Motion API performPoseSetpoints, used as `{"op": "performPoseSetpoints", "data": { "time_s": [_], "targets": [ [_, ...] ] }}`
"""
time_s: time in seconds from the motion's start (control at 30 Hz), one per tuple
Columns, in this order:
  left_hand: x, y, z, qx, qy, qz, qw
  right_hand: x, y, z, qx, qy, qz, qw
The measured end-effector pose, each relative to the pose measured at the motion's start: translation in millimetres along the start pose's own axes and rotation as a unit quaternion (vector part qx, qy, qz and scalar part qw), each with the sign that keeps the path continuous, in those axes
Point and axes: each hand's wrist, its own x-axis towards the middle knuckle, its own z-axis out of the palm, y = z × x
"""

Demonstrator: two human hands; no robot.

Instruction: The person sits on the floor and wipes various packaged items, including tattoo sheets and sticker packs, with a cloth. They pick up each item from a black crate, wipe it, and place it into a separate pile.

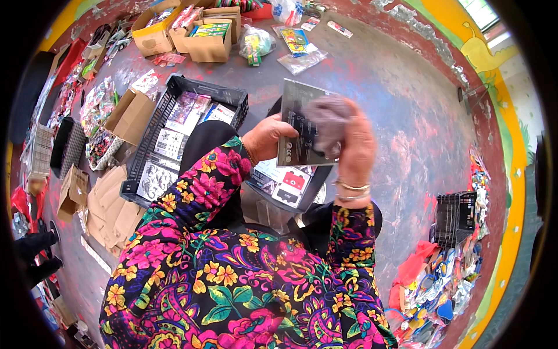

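A flat dark package [293,151] with a clear edge and pale print is held up in front of me. My left hand [264,136] grips its left edge, thumb on the near face. A greyish-mauve cloth [328,116] is bunched in my right hand [359,148], against or just in front of the package's right side; motion blurs both. Below the package, between my knees, stands a dark tub [315,185] with printed flat packs in it. One pack, white with a red bear-like shape [294,181], shows near its front.
To my left stands a black plastic crate [216,91] with flat printed packs inside. Flattened cardboard [110,206] lies beside it. Open cartons [209,49] and bagged goods [257,43] are farther off. At right, a black crate [456,218] stands by a heap of mixed items [433,296] along the wall.
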Motion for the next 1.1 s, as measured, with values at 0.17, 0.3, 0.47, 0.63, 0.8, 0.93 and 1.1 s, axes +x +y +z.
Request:
{"op": "performPoseSetpoints", "data": {
  "time_s": [0.17, 0.3, 0.47, 0.63, 0.8, 0.93, 1.1],
  "targets": [
    [4.1, -23.3, -10.6, 0.016, -0.05, -0.005, 0.999, -7.6, 40.8, 19.4, -0.379, -0.147, -0.155, 0.9],
    [10.1, -33.2, -23.3, 0.149, -0.082, -0.02, 0.985, 3.0, 47.8, 9.6, -0.461, -0.055, -0.194, 0.864],
    [-2.1, -19.3, -5.3, 0.155, -0.048, -0.007, 0.987, 9.3, 78.3, -29.9, -0.441, 0.086, -0.092, 0.889],
    [-1.9, -11.0, 5.8, 0.029, -0.012, -0.027, 0.999, -2.5, 56.5, 2.8, -0.317, 0.039, -0.127, 0.939],
    [12.0, -36.7, -33.1, 0.35, -0.127, 0.114, 0.921, -3.2, 30.1, 28.0, -0.407, -0.092, -0.255, 0.872],
    [5.6, -31.9, -21.1, 0.164, -0.065, 0.0, 0.984, 10.2, 46.3, 11.6, -0.415, 0.014, -0.243, 0.877],
    [-8.3, -10.0, 5.0, 0.064, -0.004, -0.015, 0.998, 18.0, 70.3, -30.6, -0.411, 0.102, -0.113, 0.899]
  ]
}}
